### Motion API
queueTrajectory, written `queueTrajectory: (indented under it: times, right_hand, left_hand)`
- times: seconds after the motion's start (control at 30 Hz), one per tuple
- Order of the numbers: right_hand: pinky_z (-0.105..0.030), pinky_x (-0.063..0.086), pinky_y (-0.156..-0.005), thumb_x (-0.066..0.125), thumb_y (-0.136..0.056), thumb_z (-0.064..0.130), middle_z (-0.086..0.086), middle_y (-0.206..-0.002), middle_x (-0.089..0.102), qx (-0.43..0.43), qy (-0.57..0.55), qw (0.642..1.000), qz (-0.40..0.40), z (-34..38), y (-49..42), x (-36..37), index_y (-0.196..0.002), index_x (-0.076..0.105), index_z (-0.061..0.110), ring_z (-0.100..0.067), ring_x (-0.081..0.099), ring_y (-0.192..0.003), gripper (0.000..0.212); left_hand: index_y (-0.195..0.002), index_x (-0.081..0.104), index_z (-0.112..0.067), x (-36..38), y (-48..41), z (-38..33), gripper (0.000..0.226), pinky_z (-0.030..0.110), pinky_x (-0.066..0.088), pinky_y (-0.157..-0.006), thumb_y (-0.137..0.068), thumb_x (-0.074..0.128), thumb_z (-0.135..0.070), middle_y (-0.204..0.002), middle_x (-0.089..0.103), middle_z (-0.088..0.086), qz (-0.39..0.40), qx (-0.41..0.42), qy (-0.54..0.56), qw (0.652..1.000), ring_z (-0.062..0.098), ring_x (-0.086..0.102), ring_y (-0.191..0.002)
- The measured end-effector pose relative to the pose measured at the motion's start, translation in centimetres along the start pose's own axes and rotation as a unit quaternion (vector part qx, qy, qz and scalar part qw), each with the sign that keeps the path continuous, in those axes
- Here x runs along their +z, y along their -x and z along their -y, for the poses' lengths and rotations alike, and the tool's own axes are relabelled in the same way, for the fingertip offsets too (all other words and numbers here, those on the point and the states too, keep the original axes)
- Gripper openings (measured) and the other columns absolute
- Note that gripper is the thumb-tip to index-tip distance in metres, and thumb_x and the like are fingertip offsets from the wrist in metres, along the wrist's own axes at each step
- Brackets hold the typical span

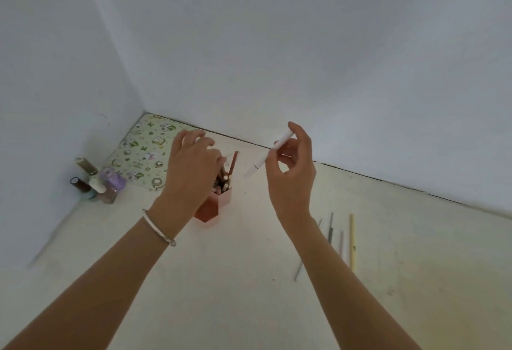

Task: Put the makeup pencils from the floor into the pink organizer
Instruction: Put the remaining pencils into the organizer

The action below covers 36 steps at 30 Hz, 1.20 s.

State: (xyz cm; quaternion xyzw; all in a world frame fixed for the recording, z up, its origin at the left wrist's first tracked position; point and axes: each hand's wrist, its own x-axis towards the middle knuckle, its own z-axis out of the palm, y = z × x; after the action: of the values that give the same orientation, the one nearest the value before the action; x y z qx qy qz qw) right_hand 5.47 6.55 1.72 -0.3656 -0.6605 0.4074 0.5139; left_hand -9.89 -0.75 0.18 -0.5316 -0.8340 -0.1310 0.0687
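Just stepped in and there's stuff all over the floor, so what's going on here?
A person is tidying makeup pencils into a pink organizer. The right hand holds a white pencil in the air beside it. The left hand is over the organizer, at the pencils already standing inside. Several pencils lie on the floor to the right. Small bottles stand by the wall.

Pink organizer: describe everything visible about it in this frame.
The pink organizer is a small, upright, hexagonal-looking cup, glossy pink like plastic or metal. It stands on the pale floor, in front of the patterned mat. It is crowded with makeup pencils, one reddish-brown pencil sticking up highest. The left hand hovers over its opening and hides its left rim, fingers among the pencils.
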Motion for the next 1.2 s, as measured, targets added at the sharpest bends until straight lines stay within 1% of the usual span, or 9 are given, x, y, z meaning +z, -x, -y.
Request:
queueTrajectory:
  times: [0.07,0.23,0.47,0.6,0.67,0.73,0.87,1.07,1.2]
  right_hand:
    - [-0.017,0.052,-0.080,0.057,-0.090,0.000,-0.003,-0.090,0.062,-0.011,-0.016,1.000,-0.002,-0.1,-0.1,1.3,-0.128,0.051,0.017,-0.016,0.064,-0.083,0.041]
    - [-0.015,0.051,-0.084,0.056,-0.095,0.004,0.005,-0.093,0.062,-0.028,0.033,0.997,0.069,-2.1,0.2,3.7,-0.126,0.050,0.024,-0.008,0.065,-0.087,0.038]
    - [-0.041,0.049,-0.080,0.058,-0.094,0.015,-0.009,-0.092,0.065,-0.140,0.221,0.941,0.215,-5.5,2.6,3.5,-0.101,0.076,0.009,-0.024,0.059,-0.085,0.020]
    - [-0.027,0.046,-0.076,0.043,-0.097,0.021,0.002,-0.086,0.057,-0.103,0.162,0.974,0.118,-4.6,1.7,0.9,-0.126,0.062,0.009,-0.015,0.054,-0.080,0.036]
    - [-0.019,0.044,-0.068,0.044,-0.096,0.017,0.010,-0.084,0.054,-0.064,0.136,0.988,0.017,-4.6,0.3,-1.9,-0.120,0.061,0.012,-0.007,0.051,-0.073,0.031]
    - [-0.016,0.041,-0.064,0.045,-0.095,0.011,0.009,-0.085,0.058,-0.007,0.125,0.991,-0.042,-5.1,-1.1,-4.9,-0.113,0.063,0.017,-0.005,0.050,-0.066,0.025]
    - [-0.012,0.038,-0.060,0.048,-0.093,0.004,0.009,-0.076,0.058,0.093,0.134,0.980,-0.115,-7.1,-2.0,-11.8,-0.103,0.065,0.020,-0.005,0.046,-0.057,0.026]
    - [-0.013,0.037,-0.051,0.048,-0.089,0.002,0.006,-0.072,0.059,0.163,0.169,0.961,-0.148,-10.0,0.4,-19.7,-0.094,0.067,0.022,-0.005,0.043,-0.051,0.028]
    - [-0.012,0.038,-0.049,0.048,-0.090,0.005,0.009,-0.075,0.062,0.218,0.210,0.943,-0.137,-11.9,2.0,-22.0,-0.097,0.065,0.023,-0.002,0.046,-0.048,0.026]
  left_hand:
    - [-0.093,0.080,-0.019,-0.5,-0.1,0.4,0.032,0.044,0.026,-0.114,-0.097,0.053,-0.037,-0.126,0.066,0.004,-0.023,-0.006,0.010,1.000,0.025,0.050,-0.128]
    - [-0.106,0.070,-0.012,-3.1,-0.8,2.2,0.026,0.040,0.043,-0.092,-0.098,0.047,-0.022,-0.104,0.070,0.006,-0.237,-0.060,0.112,0.963,0.026,0.058,-0.104]
    - [-0.119,0.065,-0.009,-3.2,0.3,0.7,0.029,0.031,0.041,-0.096,-0.095,0.051,-0.010,-0.113,0.068,0.006,-0.173,-0.087,0.201,0.960,0.024,0.057,-0.108]
    - [-0.113,0.064,-0.006,-3.3,1.3,-4.8,0.025,0.024,0.049,-0.083,-0.094,0.048,-0.008,-0.103,0.066,0.004,-0.222,-0.006,0.256,0.941,0.016,0.059,-0.094]
    - [-0.107,0.063,-0.008,-2.5,1.9,-8.9,0.020,0.020,0.051,-0.074,-0.092,0.049,-0.008,-0.096,0.064,0.001,-0.180,0.043,0.295,0.937,0.011,0.059,-0.082]
    - [-0.106,0.061,-0.013,-0.4,2.6,-12.8,0.018,0.026,0.054,-0.071,-0.092,0.051,-0.011,-0.094,0.063,-0.001,-0.037,0.049,0.306,0.950,0.012,0.060,-0.076]
    - [-0.123,0.051,-0.015,6.3,4.7,-18.7,0.028,0.035,0.049,-0.089,-0.096,0.045,-0.020,-0.114,0.059,0.005,0.242,0.027,0.190,0.951,0.023,0.061,-0.104]
    - [-0.140,0.036,-0.013,12.1,7.7,-22.0,0.041,0.030,0.048,-0.083,-0.101,0.043,-0.009,-0.126,0.051,0.007,0.280,0.044,0.036,0.958,0.022,0.058,-0.110]
    - [-0.145,0.032,-0.011,11.3,6.2,-21.3,0.045,0.034,0.045,-0.086,-0.101,0.037,-0.008,-0.121,0.055,0.013,0.290,0.019,0.115,0.950,0.029,0.059,-0.106]
